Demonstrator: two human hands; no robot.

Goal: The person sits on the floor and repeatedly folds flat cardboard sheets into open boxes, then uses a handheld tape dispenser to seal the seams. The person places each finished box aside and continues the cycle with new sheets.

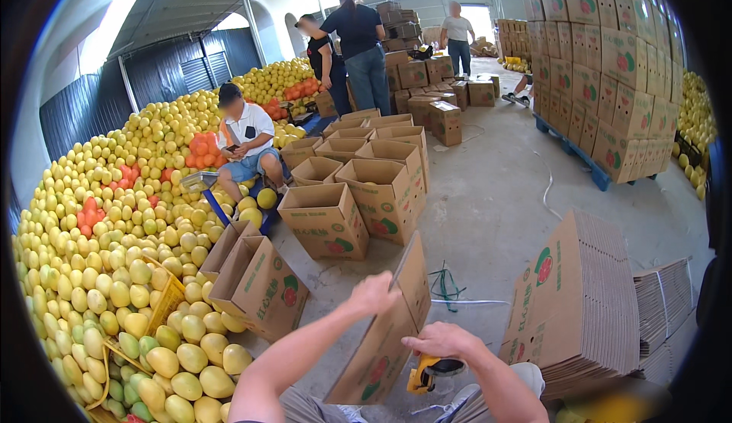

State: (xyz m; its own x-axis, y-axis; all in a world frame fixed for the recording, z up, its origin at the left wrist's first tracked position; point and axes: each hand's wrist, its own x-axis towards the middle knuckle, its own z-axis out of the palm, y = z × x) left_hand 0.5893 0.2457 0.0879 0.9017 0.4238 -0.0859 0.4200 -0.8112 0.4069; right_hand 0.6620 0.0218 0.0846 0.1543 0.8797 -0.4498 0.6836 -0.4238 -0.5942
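Observation:
A partly flattened brown carton (393,331) stands tilted on edge between my forearms, with a red-and-green fruit print on its side. My left hand (375,293) is closed on its upper left edge. Beside its right edge, my right hand (441,341) is closed around a yellow-and-black tool that looks like a tape dispenser (424,377). The fingertips of that hand touch or nearly touch the cardboard. Part of the tool is hidden under the palm.
Flat cartons (572,301) are stacked at my right. Open boxes (324,221) stand ahead on the left, beside a big heap of yellow pomelos (114,270). A seated person (248,137) is by the heap. Packed cartons (602,80) rise on a blue pallet (568,149). Green strapping (447,286) lies on the floor.

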